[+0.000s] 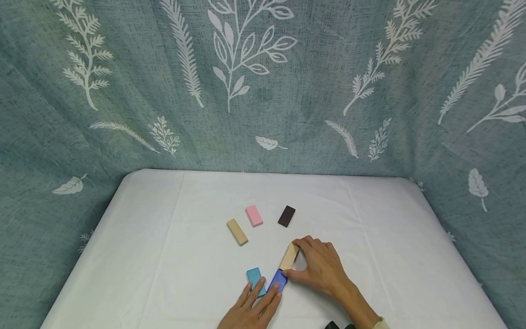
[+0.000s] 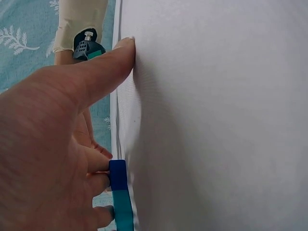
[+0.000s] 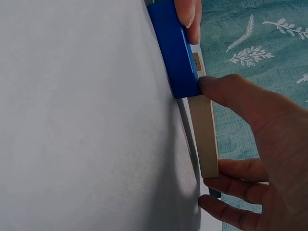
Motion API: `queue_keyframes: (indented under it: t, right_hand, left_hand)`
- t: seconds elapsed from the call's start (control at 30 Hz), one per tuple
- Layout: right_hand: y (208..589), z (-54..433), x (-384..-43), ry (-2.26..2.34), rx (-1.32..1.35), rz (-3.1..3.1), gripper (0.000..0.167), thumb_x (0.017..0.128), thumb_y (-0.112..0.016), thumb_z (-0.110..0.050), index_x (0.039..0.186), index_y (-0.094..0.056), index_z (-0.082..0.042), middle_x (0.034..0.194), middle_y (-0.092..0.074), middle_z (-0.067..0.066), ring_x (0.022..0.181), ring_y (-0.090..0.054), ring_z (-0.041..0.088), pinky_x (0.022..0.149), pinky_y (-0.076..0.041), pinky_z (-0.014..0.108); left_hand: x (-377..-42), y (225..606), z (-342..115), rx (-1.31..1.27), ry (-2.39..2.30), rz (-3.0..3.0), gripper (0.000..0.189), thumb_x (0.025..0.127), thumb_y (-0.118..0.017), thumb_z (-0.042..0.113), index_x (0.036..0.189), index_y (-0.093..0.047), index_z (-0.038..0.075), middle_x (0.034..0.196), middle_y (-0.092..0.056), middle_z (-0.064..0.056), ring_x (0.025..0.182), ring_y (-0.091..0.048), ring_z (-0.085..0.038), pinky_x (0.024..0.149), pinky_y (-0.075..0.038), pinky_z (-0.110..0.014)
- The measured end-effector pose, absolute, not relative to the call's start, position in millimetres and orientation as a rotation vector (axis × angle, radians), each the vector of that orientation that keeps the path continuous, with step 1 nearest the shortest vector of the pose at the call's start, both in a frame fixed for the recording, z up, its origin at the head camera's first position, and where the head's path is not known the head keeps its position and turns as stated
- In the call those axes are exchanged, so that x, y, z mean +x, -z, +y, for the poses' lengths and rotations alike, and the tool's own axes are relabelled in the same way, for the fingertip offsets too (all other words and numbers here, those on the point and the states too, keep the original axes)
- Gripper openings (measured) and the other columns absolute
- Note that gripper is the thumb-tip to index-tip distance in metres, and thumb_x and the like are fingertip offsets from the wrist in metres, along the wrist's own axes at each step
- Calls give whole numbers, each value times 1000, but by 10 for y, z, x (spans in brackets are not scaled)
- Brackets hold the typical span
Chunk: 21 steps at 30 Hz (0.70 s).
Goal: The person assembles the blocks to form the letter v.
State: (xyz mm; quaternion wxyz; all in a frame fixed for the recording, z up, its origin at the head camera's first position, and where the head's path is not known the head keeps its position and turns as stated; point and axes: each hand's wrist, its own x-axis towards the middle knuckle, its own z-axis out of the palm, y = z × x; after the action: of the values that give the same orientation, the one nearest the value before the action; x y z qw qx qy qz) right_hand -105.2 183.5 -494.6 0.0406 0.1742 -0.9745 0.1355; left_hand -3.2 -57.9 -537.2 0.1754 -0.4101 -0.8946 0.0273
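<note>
My right hand (image 1: 322,266) holds a pale wooden block (image 1: 289,257) lengthwise, fingers at its far end and thumb at its near end. That near end meets a dark blue block (image 1: 276,278), and the thumb tip touches where the two join. My left hand (image 1: 251,311) lies with fingers extended, fingertips resting on the blue block and on a light blue block (image 1: 254,276). In the left wrist view the left thumb stands away from the blocks. The near ends of the two blue blocks are partly hidden by fingers.
Farther back on the white-covered table (image 1: 197,269) lie a tan wooden block (image 1: 237,232), a pink block (image 1: 254,215) and a dark brown block (image 1: 286,216). A green leaf-patterned curtain (image 1: 312,87) hangs behind. A black object (image 1: 332,325) shows at the bottom edge.
</note>
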Motion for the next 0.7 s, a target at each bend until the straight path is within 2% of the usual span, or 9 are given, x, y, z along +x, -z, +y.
queue_keyframes:
  t: [0.07, 0.13, 0.17, 0.23, 0.3, 0.37, 0.7]
  right_hand:
    - [4945, 1836, -1053, -411, 537, -2990, 79, 68, -80, -69, 123, -69, -13, 117, -67, 0, 108, -64, 23, 92, -44, 46]
    - [4943, 1837, -1053, -406, 538, -2994, 79, 68, -80, -69, 123, -69, -13, 117, -67, 0, 108, -64, 23, 92, -44, 46]
    - [4942, 1837, -1053, -403, 538, -2997, 79, 68, -80, -69, 123, -69, -14, 117, -67, 0, 109, -63, 23, 92, -44, 46]
    - [4941, 1839, -1053, -398, 538, -3001, 79, 68, -80, -69, 123, -69, -14, 117, -67, 0, 109, -63, 23, 92, -44, 46]
    - [4938, 1839, -1053, -398, 536, -3006, 79, 68, -80, -68, 124, -69, -13, 117, -67, 0, 110, -63, 24, 93, -44, 47]
    - [4936, 1838, -1053, -400, 533, -3012, 79, 68, -80, -68, 124, -68, -13, 118, -67, 1, 110, -63, 24, 93, -44, 47]
    - [4929, 1831, -1061, -389, 518, -3037, 81, 69, -79, -69, 125, -68, -13, 119, -67, 2, 112, -63, 26, 94, -44, 49]
  left_hand:
    - [-30, 5373, -577, -1162, -77, -2537, 83, 97, -28, 75, 148, -52, 14, 155, -46, -4, 140, -46, -29, 102, -44, -42]
    - [-29, 5376, -578, -1156, -77, -2532, 83, 97, -28, 75, 148, -52, 14, 155, -45, -3, 140, -45, -29, 110, -37, -43]
    - [-29, 5379, -578, -1151, -78, -2526, 83, 97, -28, 75, 148, -52, 14, 155, -45, -3, 140, -46, -29, 114, -31, -43]
    - [-30, 5382, -579, -1145, -78, -2515, 82, 97, -27, 75, 147, -52, 15, 155, -45, -3, 140, -46, -29, 122, -12, -44]
    - [-34, 5383, -579, -1143, -80, -2504, 82, 97, -27, 75, 147, -53, 15, 155, -46, -3, 139, -47, -29, 122, 7, -44]
    - [-37, 5380, -577, -1145, -79, -2505, 82, 97, -27, 75, 146, -54, 15, 154, -46, -3, 139, -47, -29, 118, 16, -45]
    - [-40, 5381, -571, -1155, -72, -2514, 82, 97, -27, 75, 145, -55, 14, 154, -47, -4, 136, -50, -30, 115, 21, -47]
